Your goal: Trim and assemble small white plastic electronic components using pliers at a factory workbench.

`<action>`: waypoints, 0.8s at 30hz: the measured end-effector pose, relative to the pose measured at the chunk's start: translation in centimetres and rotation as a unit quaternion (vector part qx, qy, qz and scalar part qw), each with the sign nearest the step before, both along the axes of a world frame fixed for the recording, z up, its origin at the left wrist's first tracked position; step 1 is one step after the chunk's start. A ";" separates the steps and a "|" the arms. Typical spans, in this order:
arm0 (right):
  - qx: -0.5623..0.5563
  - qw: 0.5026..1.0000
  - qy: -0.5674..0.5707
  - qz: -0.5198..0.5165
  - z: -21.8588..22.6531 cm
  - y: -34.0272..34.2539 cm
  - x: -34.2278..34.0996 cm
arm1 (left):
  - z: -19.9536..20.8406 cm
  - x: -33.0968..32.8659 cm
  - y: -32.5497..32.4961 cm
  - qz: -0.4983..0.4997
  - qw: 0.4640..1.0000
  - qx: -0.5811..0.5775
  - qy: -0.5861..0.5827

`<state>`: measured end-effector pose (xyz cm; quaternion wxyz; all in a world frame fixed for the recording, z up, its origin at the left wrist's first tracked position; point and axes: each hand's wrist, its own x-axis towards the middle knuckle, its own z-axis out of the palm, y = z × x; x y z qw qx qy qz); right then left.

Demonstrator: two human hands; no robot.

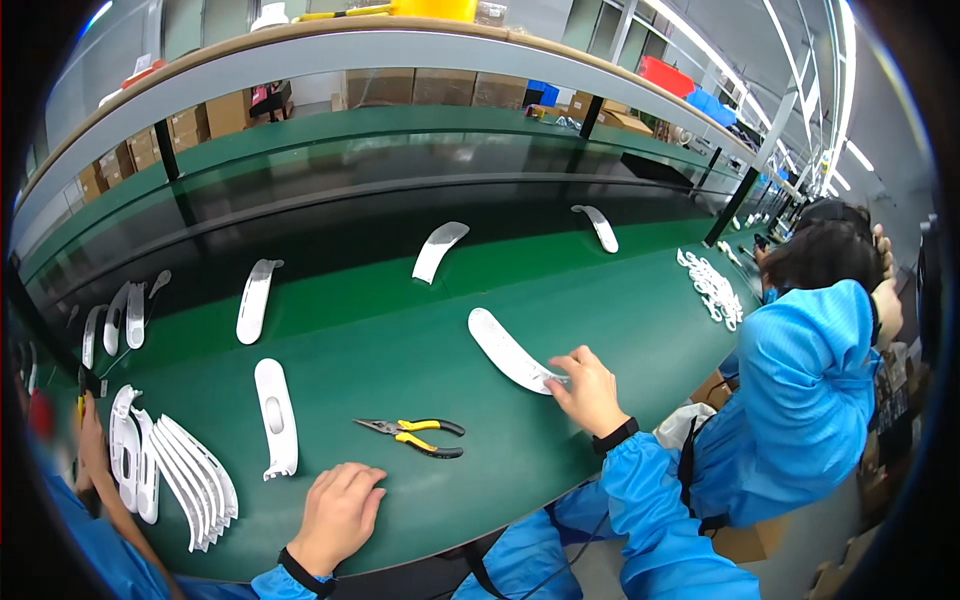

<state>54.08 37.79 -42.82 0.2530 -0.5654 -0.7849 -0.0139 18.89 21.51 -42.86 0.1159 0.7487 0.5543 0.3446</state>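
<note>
My right hand [589, 392] pinches the near right end of a long, curved white plastic part [505, 349] between thumb and fingers. The part's other end points away to the left over the green table. My left hand [338, 515] rests near the table's front edge, its fingers loosely bent and the thumb apart, holding nothing. Just beyond it lie long-nose pliers [418, 431] with yellow and black handles, jaws toward the left. To their left is an upright-lying white part [275, 418] with an oval recess.
Several nested white parts [192, 478] lie at the left, near a co-worker's hand [95, 450]. White parts [440, 250] are spaced along the far side. Small white pieces [712, 288] are heaped at the right, near a blue-sleeved co-worker [800, 380]. A raised shelf [400, 45] spans the back.
</note>
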 end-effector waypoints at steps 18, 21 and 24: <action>-0.132 0.951 0.276 -0.041 -5.0 2.7 5.2 | -3.0 -4.3 1.0 0.002 0.969 -0.170 -0.180; 0.094 0.988 0.099 -0.076 -3.7 3.0 3.8 | -2.2 -3.8 0.5 -0.010 0.987 -0.118 -0.104; 0.112 0.984 0.129 -0.044 -0.8 1.6 0.1 | -1.3 -2.7 -0.2 -0.024 0.994 -0.076 -0.073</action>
